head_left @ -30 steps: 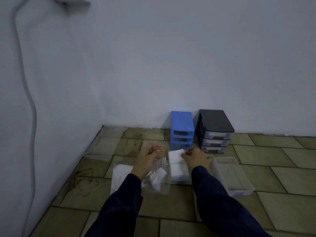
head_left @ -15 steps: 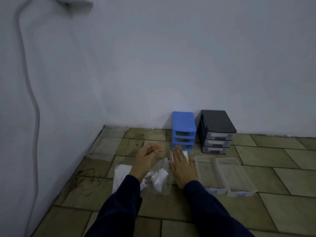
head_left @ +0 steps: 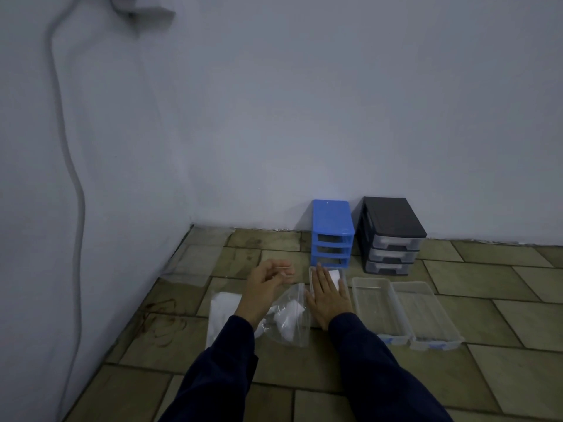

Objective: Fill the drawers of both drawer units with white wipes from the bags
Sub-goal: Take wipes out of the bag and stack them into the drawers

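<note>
The left hand (head_left: 268, 287) pinched the top edge of a clear plastic zip bag (head_left: 288, 318) between curled fingers, and the bag hung down below it with a few white wipes (head_left: 289, 313) crumpled inside. Just to its right, the right hand (head_left: 327, 296) lay flat with straight fingers together, pressing down on a stack of white wipes (head_left: 334, 275) inside a clear plastic drawer (head_left: 311, 277) on the tiled floor (head_left: 304, 367); only the far corner of the stack showed past the fingertips. One second earlier this hand was pinching the stack at its edge, and half a second earlier it was already flat on it, almost as now. The left hand kept the same hold on the bag.

Left of the bag lay a flat white packet of wipes (head_left: 222, 306), partly covered by the left sleeve. Right of the pressed drawer stood two more clear plastic drawers (head_left: 376, 309) side by side, touching one another. Farther, against the wall, a small blue plastic drawer unit (head_left: 332, 220) showed three open slots, and beside it stood a black drawer unit (head_left: 393, 220) with its three clear drawers in place.
</note>
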